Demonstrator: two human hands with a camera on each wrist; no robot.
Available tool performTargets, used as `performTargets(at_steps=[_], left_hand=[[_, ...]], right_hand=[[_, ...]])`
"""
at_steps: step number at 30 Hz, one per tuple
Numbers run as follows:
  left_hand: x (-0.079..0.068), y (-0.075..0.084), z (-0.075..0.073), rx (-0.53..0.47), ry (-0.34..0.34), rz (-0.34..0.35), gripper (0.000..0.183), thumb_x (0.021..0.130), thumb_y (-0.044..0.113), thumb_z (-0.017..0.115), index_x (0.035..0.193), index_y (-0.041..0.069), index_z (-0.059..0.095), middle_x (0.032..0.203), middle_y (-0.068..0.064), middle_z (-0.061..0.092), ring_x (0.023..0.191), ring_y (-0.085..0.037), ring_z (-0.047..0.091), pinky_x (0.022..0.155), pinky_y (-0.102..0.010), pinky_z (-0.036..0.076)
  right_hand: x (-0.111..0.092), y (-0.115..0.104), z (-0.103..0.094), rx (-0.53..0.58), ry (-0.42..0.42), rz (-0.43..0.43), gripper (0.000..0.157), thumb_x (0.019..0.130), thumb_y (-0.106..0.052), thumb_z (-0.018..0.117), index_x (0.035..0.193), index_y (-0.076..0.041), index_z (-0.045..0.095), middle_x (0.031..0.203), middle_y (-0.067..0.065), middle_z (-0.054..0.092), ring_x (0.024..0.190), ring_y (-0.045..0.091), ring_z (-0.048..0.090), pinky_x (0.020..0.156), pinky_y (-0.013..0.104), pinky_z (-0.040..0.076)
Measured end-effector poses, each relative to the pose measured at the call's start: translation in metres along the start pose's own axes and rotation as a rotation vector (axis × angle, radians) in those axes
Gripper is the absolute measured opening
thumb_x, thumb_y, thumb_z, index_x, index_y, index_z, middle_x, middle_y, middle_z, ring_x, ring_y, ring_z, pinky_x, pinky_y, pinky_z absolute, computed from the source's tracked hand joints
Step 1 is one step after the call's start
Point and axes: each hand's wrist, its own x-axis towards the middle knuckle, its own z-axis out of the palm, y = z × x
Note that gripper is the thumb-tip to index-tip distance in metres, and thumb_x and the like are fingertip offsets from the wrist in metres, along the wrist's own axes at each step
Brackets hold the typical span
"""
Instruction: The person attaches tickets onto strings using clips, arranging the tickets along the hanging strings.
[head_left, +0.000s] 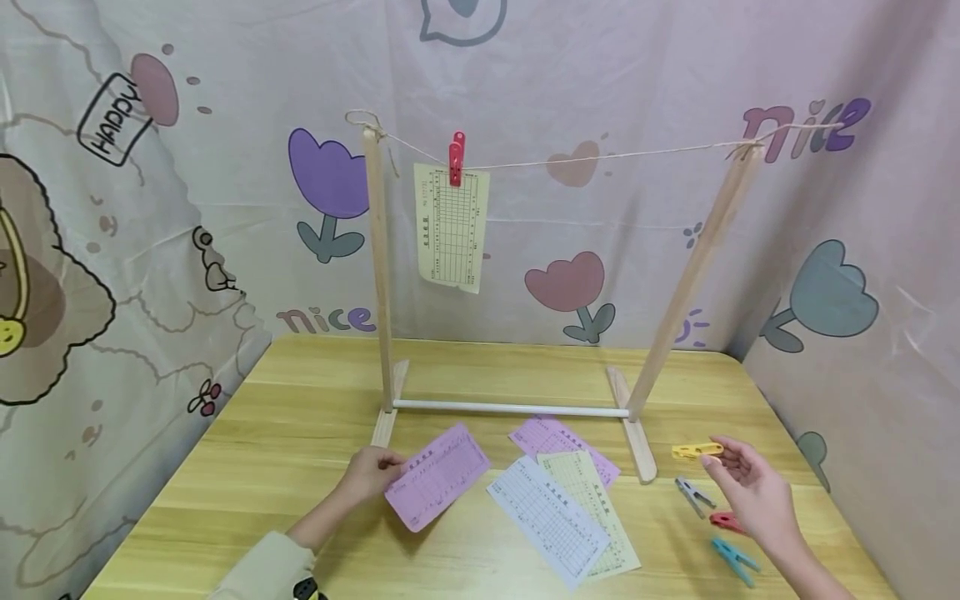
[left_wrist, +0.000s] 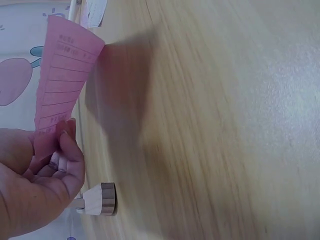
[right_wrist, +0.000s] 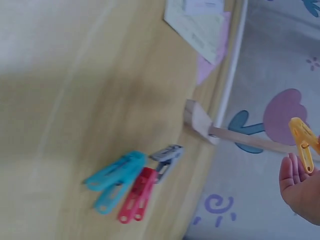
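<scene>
My left hand pinches a pink printed slip by its left edge, tilted above the table; the left wrist view shows the slip between thumb and fingers. On the right, my right hand pinches a yellow clothespin, also seen in the right wrist view as a yellow clothespin. Below that hand lie a grey clothespin, a red clothespin and a teal clothespin. A red clothespin fastens a yellow slip to the string.
Two wooden posts carry the string, joined low by a white rod. In front of the rod, a white-blue slip, a yellow slip and a pink slip overlap on the wooden table. Patterned cloth hangs behind.
</scene>
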Motion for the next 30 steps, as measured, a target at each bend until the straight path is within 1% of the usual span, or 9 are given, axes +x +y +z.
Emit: performTargets(at_steps=[2,5,8,12,14,16,17,24,30], left_hand=[[0.0,0.0,-0.002,-0.013,0.006,0.009,0.008,0.08,-0.003,0.063,0.083,-0.008,0.069,0.074,-0.015,0.067,0.061,-0.012,0.056,0.053,-0.018,0.047],[0.001,0.001,-0.004,-0.021,0.027,0.019,0.009,0.081,-0.003,0.062,0.084,-0.007,0.069,0.074,-0.014,0.068,0.06,-0.009,0.055,0.052,-0.017,0.046],[0.002,0.002,-0.006,-0.052,0.058,0.017,0.009,0.081,-0.003,0.061,0.085,-0.006,0.069,0.074,-0.014,0.068,0.059,-0.009,0.055,0.051,-0.017,0.045],[0.005,0.006,-0.005,-0.101,0.097,0.008,0.01,0.082,-0.002,0.063,0.089,-0.005,0.069,0.077,-0.013,0.069,0.06,-0.007,0.056,0.054,-0.017,0.047],[0.006,0.008,-0.003,-0.128,0.102,0.013,0.011,0.082,-0.001,0.063,0.091,-0.005,0.069,0.079,-0.015,0.069,0.061,-0.007,0.057,0.055,-0.017,0.048],[0.007,0.011,-0.001,-0.174,0.102,0.025,0.012,0.083,-0.002,0.062,0.093,-0.007,0.068,0.081,-0.017,0.069,0.061,-0.006,0.057,0.056,-0.017,0.049],[0.008,0.013,0.0,-0.202,0.102,0.033,0.013,0.083,-0.002,0.062,0.093,-0.008,0.067,0.082,-0.018,0.069,0.062,-0.006,0.057,0.057,-0.017,0.049],[0.016,0.027,0.013,-0.364,0.145,0.063,0.015,0.084,-0.001,0.062,0.096,-0.01,0.065,0.087,-0.022,0.068,0.065,-0.004,0.058,0.061,-0.016,0.051],[0.026,0.041,0.023,-0.432,0.164,0.056,0.016,0.085,-0.001,0.061,0.097,-0.01,0.065,0.087,-0.023,0.067,0.063,-0.003,0.057,0.059,-0.015,0.05]], right_hand=[[0.005,-0.004,-0.002,0.054,0.005,-0.039,0.038,0.086,-0.019,0.067,0.117,0.0,0.057,0.089,-0.011,0.06,0.078,-0.01,0.055,0.065,0.004,0.045],[0.005,-0.039,-0.008,0.071,-0.011,-0.035,0.037,0.086,-0.013,0.066,0.117,0.005,0.056,0.086,-0.017,0.059,0.076,-0.012,0.053,0.064,0.004,0.045],[0.007,-0.055,-0.009,0.051,0.003,-0.037,0.037,0.085,-0.009,0.066,0.117,0.007,0.056,0.087,-0.011,0.061,0.076,-0.014,0.052,0.063,0.003,0.045],[0.021,-0.022,-0.004,0.125,-0.018,-0.069,0.043,0.083,-0.01,0.069,0.122,0.001,0.054,0.095,0.004,0.062,0.079,-0.009,0.054,0.065,0.004,0.045],[0.028,0.0,0.0,0.18,-0.007,-0.094,0.043,0.081,-0.011,0.071,0.12,-0.004,0.055,0.094,-0.001,0.063,0.08,-0.006,0.057,0.065,0.005,0.046],[0.029,-0.002,0.0,0.167,-0.021,-0.073,0.044,0.081,-0.015,0.072,0.119,-0.003,0.054,0.093,-0.006,0.062,0.081,-0.005,0.058,0.067,0.006,0.048],[0.029,-0.007,-0.001,0.227,-0.023,-0.055,0.041,0.08,-0.011,0.072,0.116,-0.002,0.055,0.092,-0.005,0.063,0.081,-0.003,0.059,0.066,0.007,0.048],[0.019,-0.099,-0.01,0.152,-0.023,0.001,0.035,0.085,-0.013,0.067,0.112,0.005,0.052,0.088,-0.024,0.056,0.08,-0.01,0.054,0.069,0.004,0.047],[0.024,-0.124,-0.008,0.166,-0.012,-0.041,0.032,0.086,-0.009,0.065,0.11,0.007,0.053,0.087,-0.027,0.056,0.079,-0.01,0.054,0.069,0.004,0.046]])
